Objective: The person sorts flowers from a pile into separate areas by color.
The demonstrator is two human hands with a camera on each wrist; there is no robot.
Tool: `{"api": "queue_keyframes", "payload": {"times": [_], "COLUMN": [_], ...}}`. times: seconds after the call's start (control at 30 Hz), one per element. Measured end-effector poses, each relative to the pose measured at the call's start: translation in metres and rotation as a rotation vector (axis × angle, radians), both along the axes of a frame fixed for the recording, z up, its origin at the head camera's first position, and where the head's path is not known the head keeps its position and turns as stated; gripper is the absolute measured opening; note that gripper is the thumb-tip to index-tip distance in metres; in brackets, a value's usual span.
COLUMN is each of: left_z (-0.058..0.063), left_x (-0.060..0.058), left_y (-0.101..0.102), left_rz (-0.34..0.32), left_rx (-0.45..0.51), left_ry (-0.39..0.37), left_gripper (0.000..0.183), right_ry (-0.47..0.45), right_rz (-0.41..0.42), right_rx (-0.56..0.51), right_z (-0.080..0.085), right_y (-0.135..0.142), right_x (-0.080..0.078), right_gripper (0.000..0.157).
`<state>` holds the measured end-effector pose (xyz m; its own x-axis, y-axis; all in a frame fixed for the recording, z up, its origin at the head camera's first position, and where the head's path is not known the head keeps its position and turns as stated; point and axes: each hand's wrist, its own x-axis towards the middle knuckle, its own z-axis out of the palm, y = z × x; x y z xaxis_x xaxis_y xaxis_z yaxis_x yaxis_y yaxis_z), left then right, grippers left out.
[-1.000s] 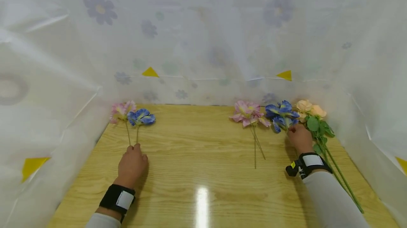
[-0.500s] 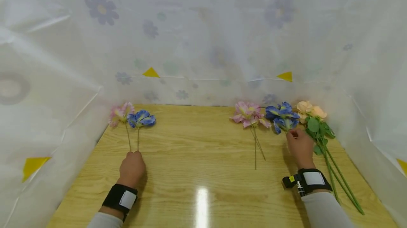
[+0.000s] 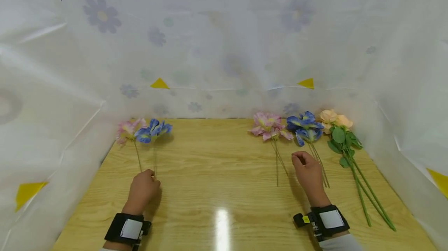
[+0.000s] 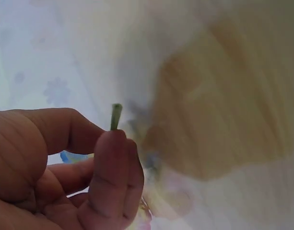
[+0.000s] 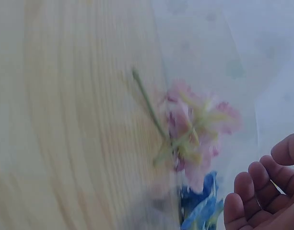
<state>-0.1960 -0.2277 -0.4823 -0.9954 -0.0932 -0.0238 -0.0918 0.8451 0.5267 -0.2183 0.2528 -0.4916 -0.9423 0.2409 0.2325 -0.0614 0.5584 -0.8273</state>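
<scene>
At the left of the head view, my left hand (image 3: 142, 189) pinches the stem of a blue flower (image 3: 153, 130). The stem's cut green end (image 4: 116, 116) pokes up past the thumb and fingertips in the left wrist view. Beside that bloom is a pink flower (image 3: 126, 129), its stem running down behind the hand. My right hand (image 3: 309, 175) holds nothing, its fingers loosely bent, over the table just left of the blue flower stems. Nearest to it lie blue flowers (image 3: 305, 125) and pink flowers (image 3: 268, 124), the latter also blurred in the right wrist view.
Peach roses (image 3: 332, 118) with green leaves and long stems lie farthest right. The wooden table (image 3: 217, 165) ends at a pale sheet wall (image 3: 210, 48) printed with flowers, and similar sheets rise on both sides. Black bands with small cameras circle both wrists.
My right hand has left the right-hand blue flowers and moved left and toward me. My left hand has shifted slightly nearer, and its blue flower has tilted. The head view has turned a little.
</scene>
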Motion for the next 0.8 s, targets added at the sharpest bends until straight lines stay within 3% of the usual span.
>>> {"api": "queue_keyframes", "payload": {"times": [0.07, 0.17, 0.47, 0.63, 0.8], "left_z": [0.003, 0.004, 0.0, 0.001, 0.002], "left_x": [0.001, 0.004, 0.013, 0.019, 0.03], "left_y": [0.009, 0.029, 0.095, 0.127, 0.152], "left_rz": [-0.008, -0.028, -0.148, -0.22, -0.3], "left_rx": [0.081, 0.173, 0.317, 0.353, 0.4], "left_ry": [0.017, 0.065, 0.13, 0.183, 0.185], "left_gripper": [0.037, 0.038, 0.036, 0.034, 0.034], "right_ry": [0.026, 0.045, 0.125, 0.03, -0.086], "right_rz": [0.053, 0.145, 0.295, 0.352, 0.432], "right_rx": [-0.01, -0.02, -0.026, -0.11, -0.23], "right_z": [0.0, 0.0, 0.002, 0.011, 0.021], "right_y": [-0.015, -0.041, -0.1, -0.124, -0.147], "right_x": [0.001, -0.001, -0.004, 0.001, 0.005], "right_gripper": [0.027, 0.022, 0.011, 0.013, 0.024]}}
